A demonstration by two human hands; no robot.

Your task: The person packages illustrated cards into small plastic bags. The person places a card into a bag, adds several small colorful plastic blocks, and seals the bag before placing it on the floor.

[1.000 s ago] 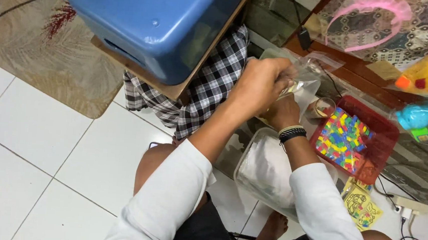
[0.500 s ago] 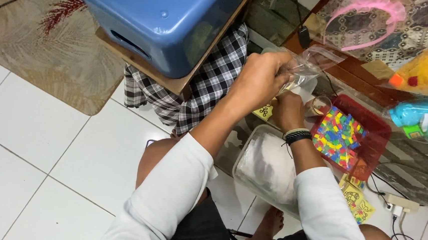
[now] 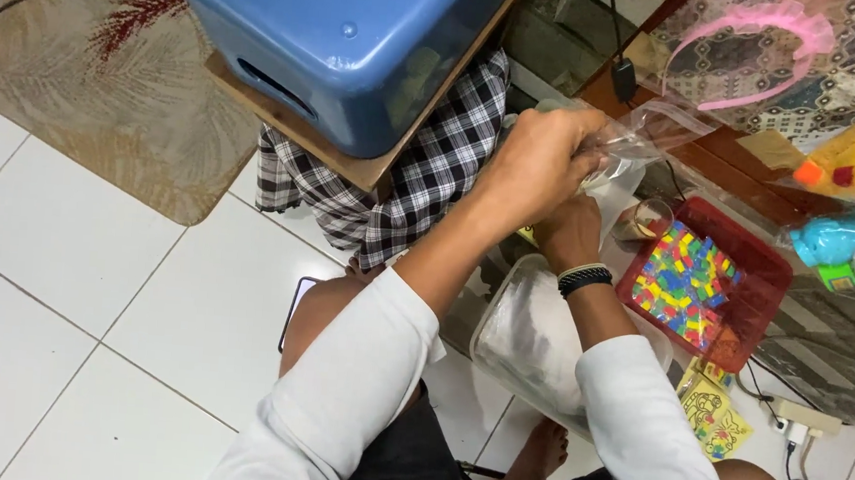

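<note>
1. Left hand closed in a tight grip on the clear plastic bag, pinching its edge at about 1 o'clock from frame centre.
2. Right hand just below the left, at the bag's lower part; fingers hidden, cannot tell how far closed or what is held.
3. Black-and-white wristband on right wrist.
4. Red tray of coloured tiles at 3 o'clock of the hands, near.
5. Clear tub at 6 o'clock, under right forearm.
6. Blue bin on wooden board, 10 o'clock.
</note>
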